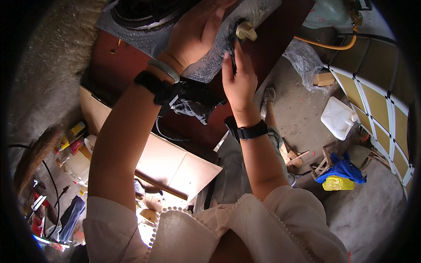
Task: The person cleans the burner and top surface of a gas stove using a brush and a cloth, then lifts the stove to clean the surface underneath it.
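Note:
A gas stove with a grey, wet-looking panel (205, 70) lies across the top of the view, its dark round burner (144, 14) at the upper left. My left hand (197, 33) rests flat over the panel beside the burner, fingers stretched towards the top edge; what lies beneath its palm is hidden. My right hand (241, 74) is just below the gold-coloured knob (246, 31), its raised fingertips close to or touching the dark smeared patch around the knob. Nothing shows in its grip. Black straps circle both wrists, and a bangle sits on the left one.
The stove stands on a dark red tabletop (111, 62), with a crumpled black plastic bag (197, 102) near its edge. Cardboard (177, 161) leans below. To the right are a gas cylinder (329, 14), an orange hose (342, 47), a white jerrycan (338, 118) and a blue bag (342, 169).

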Motion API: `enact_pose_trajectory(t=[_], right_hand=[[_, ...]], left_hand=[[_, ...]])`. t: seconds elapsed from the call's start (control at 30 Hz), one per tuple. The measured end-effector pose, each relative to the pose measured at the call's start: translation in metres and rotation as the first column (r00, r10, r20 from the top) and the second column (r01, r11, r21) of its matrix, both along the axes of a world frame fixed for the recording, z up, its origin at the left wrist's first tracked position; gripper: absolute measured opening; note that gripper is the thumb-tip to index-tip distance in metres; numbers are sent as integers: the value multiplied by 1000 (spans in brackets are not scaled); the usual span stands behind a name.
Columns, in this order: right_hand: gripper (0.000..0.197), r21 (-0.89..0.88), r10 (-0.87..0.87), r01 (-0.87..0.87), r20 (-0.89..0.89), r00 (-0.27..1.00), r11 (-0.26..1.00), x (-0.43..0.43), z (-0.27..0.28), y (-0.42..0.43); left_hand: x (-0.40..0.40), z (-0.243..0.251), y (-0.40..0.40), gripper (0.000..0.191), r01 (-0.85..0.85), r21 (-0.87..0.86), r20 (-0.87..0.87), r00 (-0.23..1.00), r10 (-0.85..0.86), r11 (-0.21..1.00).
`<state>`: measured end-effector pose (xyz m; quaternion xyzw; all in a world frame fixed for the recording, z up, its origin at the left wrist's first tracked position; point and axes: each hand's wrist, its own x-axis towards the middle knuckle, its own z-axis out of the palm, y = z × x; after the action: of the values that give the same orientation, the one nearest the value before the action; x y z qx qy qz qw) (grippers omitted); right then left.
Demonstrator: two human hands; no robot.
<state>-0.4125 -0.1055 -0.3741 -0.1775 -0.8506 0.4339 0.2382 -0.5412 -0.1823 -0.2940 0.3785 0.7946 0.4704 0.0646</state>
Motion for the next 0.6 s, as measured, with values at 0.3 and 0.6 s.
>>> enact_pose_trajectory(t=[0.3,0.6], right_hand=[[40,-176,11,8,106,994,984,25,3,-3],[36,-207,-127,131,33,991,970,8,-7,-16]], left_hand=[[-1,-11,-6,57,45,66,189,980,-57,997],[-4,0,-2,58,94,-158,-25,995,-99,983]])
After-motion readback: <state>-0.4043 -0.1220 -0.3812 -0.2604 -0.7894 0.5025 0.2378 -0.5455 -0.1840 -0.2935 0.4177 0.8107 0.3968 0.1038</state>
